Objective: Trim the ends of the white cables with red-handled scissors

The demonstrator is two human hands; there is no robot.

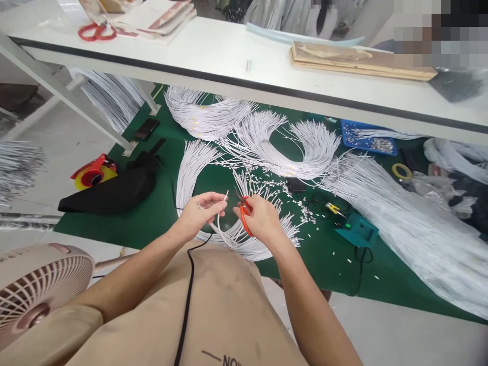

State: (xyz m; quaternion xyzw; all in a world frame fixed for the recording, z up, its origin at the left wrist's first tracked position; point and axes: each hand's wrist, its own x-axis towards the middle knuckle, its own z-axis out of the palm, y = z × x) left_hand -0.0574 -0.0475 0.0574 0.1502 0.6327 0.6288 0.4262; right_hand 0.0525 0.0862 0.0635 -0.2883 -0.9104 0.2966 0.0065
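Between thumb and fingers, my left hand (202, 212) pinches a white cable (225, 196) whose short end sticks up past the fingertips. My right hand (263, 218) is wrapped round the orange-red handles of small pliers or cutters (244, 217); their dark jaws point at the cable end, a little apart from it. Whether the jaws are open is too small to tell. Under both hands lies a curved bundle of white cables (193, 170). Just beyond the right hand, many small pale pieces (284, 185) lie scattered on the green tabletop (320, 264).
More white cable bundles (213, 116) lie behind, and a plastic-covered one (412, 229) stretches right. A blue tray (368, 137) holds small parts near a teal device (357, 231). To the left are a tape dispenser (95, 172), a black cloth (114, 190) and a fan (41, 290). A white shelf (213, 51) spans above.
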